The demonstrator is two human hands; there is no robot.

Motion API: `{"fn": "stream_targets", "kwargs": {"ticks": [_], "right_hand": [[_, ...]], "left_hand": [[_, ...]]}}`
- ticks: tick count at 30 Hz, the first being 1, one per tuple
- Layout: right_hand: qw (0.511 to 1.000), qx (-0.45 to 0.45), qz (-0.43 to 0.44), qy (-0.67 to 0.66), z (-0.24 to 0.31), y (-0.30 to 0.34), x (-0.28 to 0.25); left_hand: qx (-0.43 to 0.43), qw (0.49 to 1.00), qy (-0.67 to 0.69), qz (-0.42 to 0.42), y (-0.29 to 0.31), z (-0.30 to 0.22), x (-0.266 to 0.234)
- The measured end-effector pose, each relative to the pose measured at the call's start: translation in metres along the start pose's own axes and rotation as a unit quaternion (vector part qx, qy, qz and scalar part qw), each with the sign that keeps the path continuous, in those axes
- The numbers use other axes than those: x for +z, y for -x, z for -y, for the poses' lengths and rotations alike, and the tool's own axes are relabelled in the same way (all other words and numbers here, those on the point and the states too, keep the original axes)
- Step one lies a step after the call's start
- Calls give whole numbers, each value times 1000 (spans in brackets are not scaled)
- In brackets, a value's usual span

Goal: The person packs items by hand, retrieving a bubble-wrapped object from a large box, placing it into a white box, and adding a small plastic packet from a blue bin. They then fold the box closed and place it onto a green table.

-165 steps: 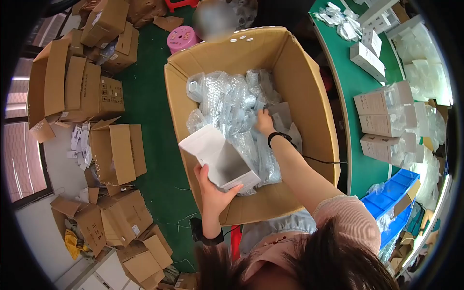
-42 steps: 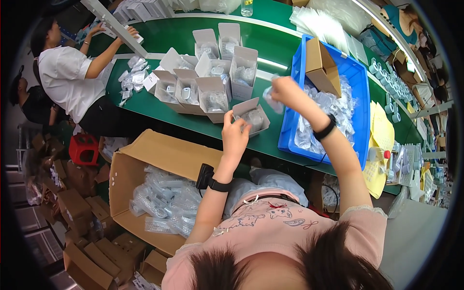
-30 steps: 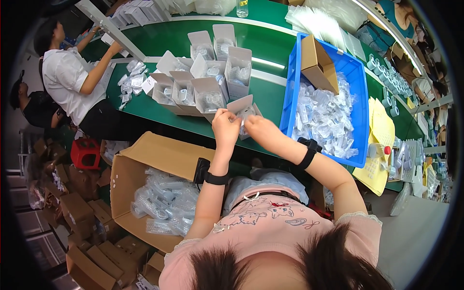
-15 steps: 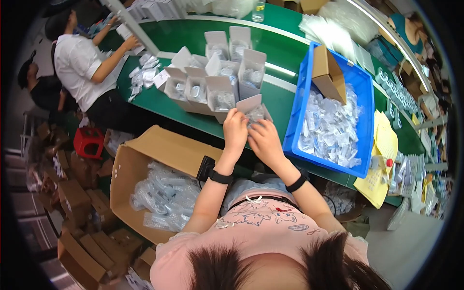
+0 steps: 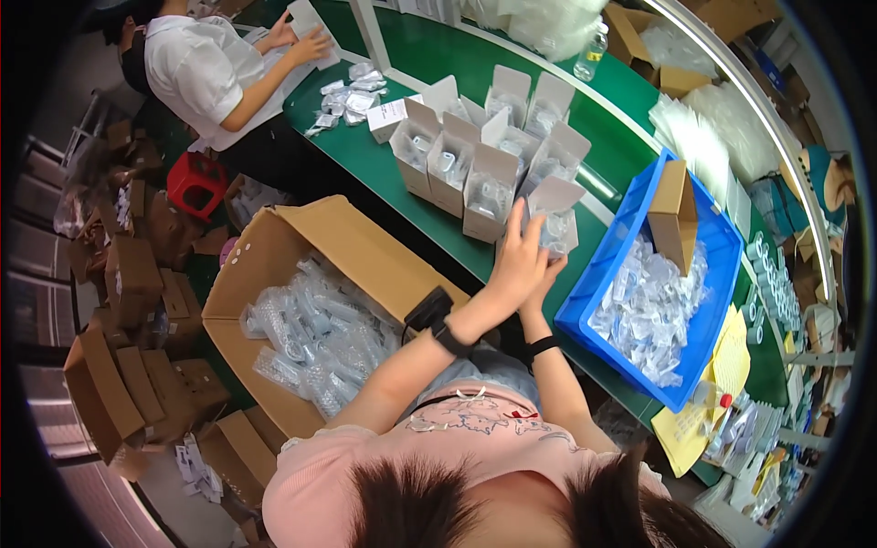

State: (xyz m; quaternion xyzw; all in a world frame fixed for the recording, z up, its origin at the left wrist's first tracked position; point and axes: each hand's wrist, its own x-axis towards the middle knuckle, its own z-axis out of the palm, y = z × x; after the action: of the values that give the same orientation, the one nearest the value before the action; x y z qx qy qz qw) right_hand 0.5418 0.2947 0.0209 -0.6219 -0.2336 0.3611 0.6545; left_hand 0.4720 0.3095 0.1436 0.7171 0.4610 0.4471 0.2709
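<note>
At the front right of a group of open white boxes point(image 5: 448, 164), my left hand point(image 5: 516, 269) grips the near side of one white box point(image 5: 565, 239). Its fingers reach up along the box's left edge. My right hand point(image 5: 543, 289) is at the same box's near lower corner, fingers bent against it and partly hidden by the left hand. The box stands upright with its lid flap point(image 5: 554, 194) raised, and clear plastic-wrapped contents show inside. The neighbouring boxes also have raised flaps and clear-wrapped items in them.
To the right is a blue bin point(image 5: 585, 292) of small clear packets, with a cardboard box point(image 5: 673, 219) inside. Bubble-wrapped pieces point(image 5: 320, 329) fill a large carton point(image 5: 251, 388) at lower left. Another person point(image 5: 206, 78) works at the green table point(image 5: 365, 178) beside white packets point(image 5: 352, 96).
The view has turned, so the boxes and bin appear shifted right. My left hand has moved across in front of the right, with its fingers now along the box's side.
</note>
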Motion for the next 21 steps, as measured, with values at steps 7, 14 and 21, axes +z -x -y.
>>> {"fn": "stream_targets", "kwargs": {"ticks": [7, 14, 21], "right_hand": [[983, -152, 2, 104, -26, -14, 0], [959, -177, 101, 196, -10, 50, -39], [889, -235, 227, 321, 9, 61, -41]], "left_hand": [[-65, 954, -293, 7, -71, -3, -239], [-152, 900, -407, 24, -216, 299, -221], [-145, 903, -394, 91, -244, 358, -161]]}}
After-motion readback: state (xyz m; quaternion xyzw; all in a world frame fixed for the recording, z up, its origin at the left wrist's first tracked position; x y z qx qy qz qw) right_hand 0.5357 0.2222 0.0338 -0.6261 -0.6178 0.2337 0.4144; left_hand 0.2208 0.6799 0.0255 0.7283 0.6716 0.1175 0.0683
